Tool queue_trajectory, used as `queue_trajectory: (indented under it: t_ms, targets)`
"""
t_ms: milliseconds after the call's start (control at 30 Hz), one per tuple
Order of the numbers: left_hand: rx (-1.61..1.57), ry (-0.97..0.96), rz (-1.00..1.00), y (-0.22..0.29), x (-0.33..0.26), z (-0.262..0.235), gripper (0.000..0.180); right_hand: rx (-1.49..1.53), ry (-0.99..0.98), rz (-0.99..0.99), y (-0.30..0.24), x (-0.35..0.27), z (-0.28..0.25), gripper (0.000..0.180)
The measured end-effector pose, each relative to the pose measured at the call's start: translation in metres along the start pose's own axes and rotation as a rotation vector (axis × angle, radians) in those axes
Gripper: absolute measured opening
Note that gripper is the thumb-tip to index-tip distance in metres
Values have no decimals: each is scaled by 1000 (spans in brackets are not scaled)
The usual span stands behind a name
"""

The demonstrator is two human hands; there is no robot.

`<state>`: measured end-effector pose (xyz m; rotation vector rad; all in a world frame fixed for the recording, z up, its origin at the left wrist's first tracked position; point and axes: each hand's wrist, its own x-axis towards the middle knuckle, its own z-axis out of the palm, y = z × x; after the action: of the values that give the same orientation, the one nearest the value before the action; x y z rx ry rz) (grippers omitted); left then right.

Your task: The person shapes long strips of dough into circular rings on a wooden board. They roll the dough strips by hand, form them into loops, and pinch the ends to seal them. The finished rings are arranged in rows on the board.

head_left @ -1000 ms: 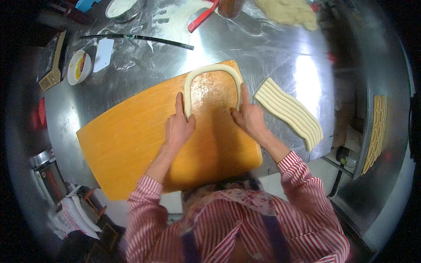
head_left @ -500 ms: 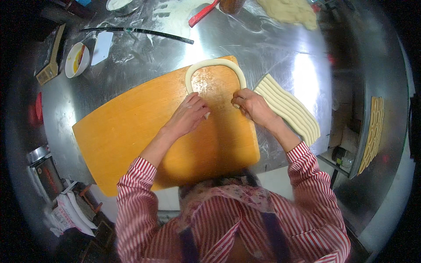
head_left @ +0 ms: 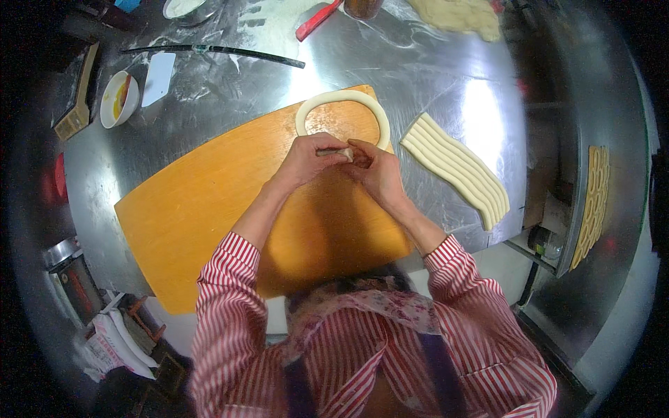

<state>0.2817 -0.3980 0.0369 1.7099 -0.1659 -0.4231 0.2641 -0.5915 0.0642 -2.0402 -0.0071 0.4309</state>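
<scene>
A pale dough rope (head_left: pixel 343 99) lies curved into a ring on the far end of an orange cutting board (head_left: pixel 209 202). My left hand (head_left: pixel 307 157) and my right hand (head_left: pixel 374 171) meet at the ring's near side, fingers pinched together on the two rope ends. The joint itself is mostly hidden by my fingers. Both forearms in red-and-white striped sleeves reach in from below.
A row of several dough strips (head_left: pixel 456 169) lies right of the board on the steel table (head_left: pixel 432 76). Far side: a long dark rod (head_left: pixel 216 50), a red-handled tool (head_left: pixel 317 19), a white scraper (head_left: pixel 158 78), a small bowl (head_left: pixel 118 99), a dough lump (head_left: pixel 460 14). A tray of dough rings (head_left: pixel 592 202) sits at right.
The rope was an open arch with my hands on its two legs. My hands have moved inward and brought the ends together, closing it into a ring.
</scene>
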Motion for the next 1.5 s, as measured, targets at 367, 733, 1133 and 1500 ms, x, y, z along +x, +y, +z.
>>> queue_trajectory:
  t_ms: [367,733,1133,1500]
  targets:
    - [46,-16,95,-11,6,-5,18,179,121,56,5,8,15,59]
    - [254,-19,100,-19,6,8,20,-161,-113,-27,-7,-6,-17,65]
    - [732,244,226,-10,-6,68,32,-345,-311,-380,10,28,-63,31]
    - [667,352,143,-14,-2,89,21,-345,-411,-249,13,48,-74,29]
